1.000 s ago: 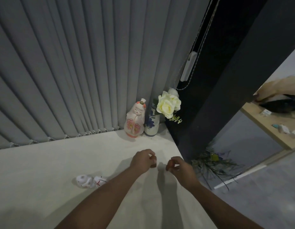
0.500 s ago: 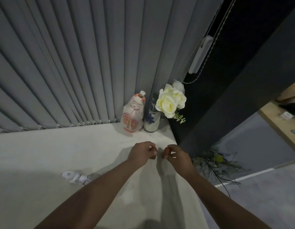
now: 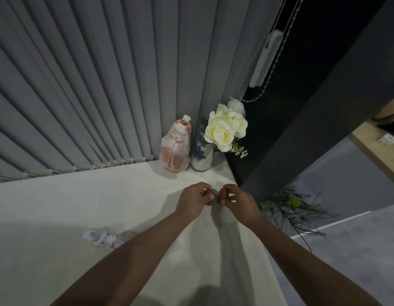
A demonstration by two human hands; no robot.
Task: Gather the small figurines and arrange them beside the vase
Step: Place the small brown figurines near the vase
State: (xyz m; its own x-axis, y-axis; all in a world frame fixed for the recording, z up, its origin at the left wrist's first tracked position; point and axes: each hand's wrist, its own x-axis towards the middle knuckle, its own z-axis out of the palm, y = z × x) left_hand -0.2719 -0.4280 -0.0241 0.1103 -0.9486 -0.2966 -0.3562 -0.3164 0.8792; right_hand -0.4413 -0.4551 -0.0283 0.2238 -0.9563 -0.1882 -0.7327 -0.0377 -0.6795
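Observation:
A white vase (image 3: 201, 156) with blue flowers painted on it stands in the table's far right corner and holds cream roses (image 3: 223, 131). A pink-and-white doll figurine (image 3: 175, 149) stands upright against the vase's left side. My left hand (image 3: 192, 202) and my right hand (image 3: 239, 204) hover close together in front of the vase. Each pinches a small reddish-brown piece (image 3: 222, 195), mostly hidden by the fingers. A small white figurine (image 3: 99, 236) with red marks lies on its side at the left, partly behind my left forearm.
Grey vertical blinds (image 3: 92, 96) hang along the back edge of the pale table (image 3: 59, 217). A dark pillar (image 3: 313, 129) and the blind's cord sit right of the vase. The table's right edge drops to the floor, where a loose plant (image 3: 291, 208) lies.
Both hands have moved forward toward the vase and closer to each other. The white figurine on the left has not moved on the table.

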